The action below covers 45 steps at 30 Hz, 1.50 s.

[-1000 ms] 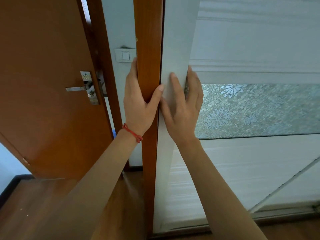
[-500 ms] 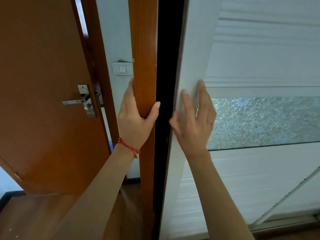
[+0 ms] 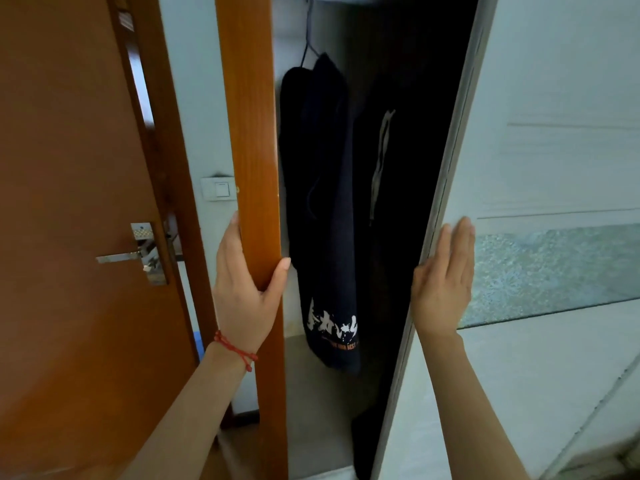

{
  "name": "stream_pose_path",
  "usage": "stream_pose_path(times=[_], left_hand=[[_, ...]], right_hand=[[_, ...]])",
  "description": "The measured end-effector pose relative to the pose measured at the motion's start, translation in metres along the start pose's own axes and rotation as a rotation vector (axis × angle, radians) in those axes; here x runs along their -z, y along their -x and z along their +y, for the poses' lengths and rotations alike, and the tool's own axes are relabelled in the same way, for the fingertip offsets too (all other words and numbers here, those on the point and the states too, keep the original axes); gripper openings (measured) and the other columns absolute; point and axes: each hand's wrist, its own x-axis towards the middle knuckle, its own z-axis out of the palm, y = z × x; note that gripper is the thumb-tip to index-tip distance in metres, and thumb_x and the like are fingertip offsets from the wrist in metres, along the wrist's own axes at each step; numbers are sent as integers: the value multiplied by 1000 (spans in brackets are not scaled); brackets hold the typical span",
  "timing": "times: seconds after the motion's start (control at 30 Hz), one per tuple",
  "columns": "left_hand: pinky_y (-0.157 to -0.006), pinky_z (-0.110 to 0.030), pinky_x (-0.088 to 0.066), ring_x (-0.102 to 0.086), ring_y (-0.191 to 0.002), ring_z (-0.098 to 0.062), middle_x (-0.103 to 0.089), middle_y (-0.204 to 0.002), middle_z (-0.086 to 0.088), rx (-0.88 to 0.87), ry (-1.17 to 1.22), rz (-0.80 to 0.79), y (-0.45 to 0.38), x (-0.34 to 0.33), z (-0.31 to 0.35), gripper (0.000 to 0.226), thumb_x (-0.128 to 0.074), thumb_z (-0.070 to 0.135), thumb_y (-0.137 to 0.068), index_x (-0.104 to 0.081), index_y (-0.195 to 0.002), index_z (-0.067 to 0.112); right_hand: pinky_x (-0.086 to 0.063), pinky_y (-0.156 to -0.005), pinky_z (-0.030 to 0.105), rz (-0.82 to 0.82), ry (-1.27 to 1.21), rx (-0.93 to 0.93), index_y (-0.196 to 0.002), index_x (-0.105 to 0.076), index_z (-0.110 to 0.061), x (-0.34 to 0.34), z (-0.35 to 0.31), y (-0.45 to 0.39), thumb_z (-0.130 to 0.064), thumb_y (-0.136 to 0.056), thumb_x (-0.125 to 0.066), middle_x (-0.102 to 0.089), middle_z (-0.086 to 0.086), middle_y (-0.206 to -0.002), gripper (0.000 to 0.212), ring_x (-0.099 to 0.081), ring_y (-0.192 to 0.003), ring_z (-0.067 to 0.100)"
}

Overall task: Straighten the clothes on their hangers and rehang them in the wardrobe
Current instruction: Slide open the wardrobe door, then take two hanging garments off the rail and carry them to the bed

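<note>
From my head camera, my left hand [image 3: 242, 292] grips the orange-brown wooden upright [image 3: 251, 133] at the wardrobe's left edge: my thumb curls round its front face and my other fingers wrap behind it. A red string bracelet [image 3: 235, 349] sits on that wrist. My right hand [image 3: 445, 282] lies flat against the white sliding door [image 3: 554, 150], fingers straight and close together, pressed just beside the door's left edge, at the level of its frosted floral glass band [image 3: 554, 271].

Between my two hands the wardrobe stands open. A dark garment with white lettering [image 3: 325, 216] hangs inside near the left wall from a thin black hanger [image 3: 308, 39], whose hook goes up out of sight. To its right hangs another dark garment with a pale drawstring [image 3: 381, 161], partly lost in shadow.

Left of the upright are a white wall switch [image 3: 219, 189] and a brown room door [image 3: 69, 202] with a metal lever handle [image 3: 138, 254].
</note>
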Motion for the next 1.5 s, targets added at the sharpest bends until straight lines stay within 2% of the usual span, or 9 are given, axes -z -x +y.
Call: stream_pose_path(times=[0.2,0.37,0.47,0.63,0.77,0.9,1.07,1.27,1.5], left_hand=[[-118,-25,-18,-12,-143,-9,-28,-141,-21,-295,-164,139,-5,-4,5,51,-50,23,-91,-28,-133,4],[-111,-44,-31,-38,-130,-30,-40,-133,-17,-516,-206,142,-5,-22,38,35,-47,14,-89,-46,-123,8],[-107,-44,-37,-43,-127,-28,-46,-133,-13,-586,-95,38,-8,-43,58,36,-50,11,-86,-50,-122,11],[-103,-40,-41,-45,-126,-22,-57,-127,-13,-503,41,-96,-24,-93,78,33,-51,13,-85,-53,-118,11],[-104,-34,-40,-46,-125,-20,-56,-129,-9,-370,78,-278,-45,-137,93,38,-47,24,-85,-57,-119,10],[-104,-31,-37,-46,-126,-22,-52,-133,-6,-234,124,-403,-73,-185,112,54,-37,39,-82,-54,-125,11],[-100,-25,-32,-49,-121,-25,-56,-127,-9,-240,187,-369,-108,-231,144,55,-36,39,-80,-58,-120,7],[-99,-32,-40,-54,-114,-29,-60,-119,-13,-242,241,-271,-145,-277,184,45,-41,29,-81,-61,-112,4],[-104,-28,-33,-46,-122,-25,-52,-128,-11,-179,272,-453,-155,-348,219,39,-53,16,-86,-53,-123,6]], right_hand=[[-21,-118,41,-62,64,6,-139,-21,6,0,58,-6,10,-89,-37,-31,35,-142,53,-25,-138,41],[-27,-114,45,-109,95,-37,-142,-13,3,5,94,-13,21,-82,-40,-25,35,-145,68,-21,-139,41],[-27,-111,45,-178,120,-73,-142,-12,4,9,110,-19,22,-80,-35,-22,34,-146,69,-20,-139,42],[-30,-111,46,-236,157,-106,-141,-14,6,9,136,-24,0,-93,-4,-20,32,-148,50,-17,-140,39],[-36,-106,50,-247,183,-126,-142,-12,5,9,163,-31,27,-69,-37,-18,29,-150,81,-14,-141,36],[-42,-101,52,-279,229,-108,-142,-11,4,11,191,-38,31,-56,-44,-15,28,-150,96,7,-145,21],[-46,-95,52,-332,258,-74,-143,-9,1,10,225,-45,14,-67,-18,-4,20,-155,77,9,-146,19],[-47,-94,50,-333,272,-62,-147,3,-5,9,266,-52,6,-73,-15,15,6,-157,78,8,-146,19],[-30,-101,41,-335,278,-82,-147,3,-4,10,310,-60,-7,-84,-17,16,6,-157,66,11,-145,17]])
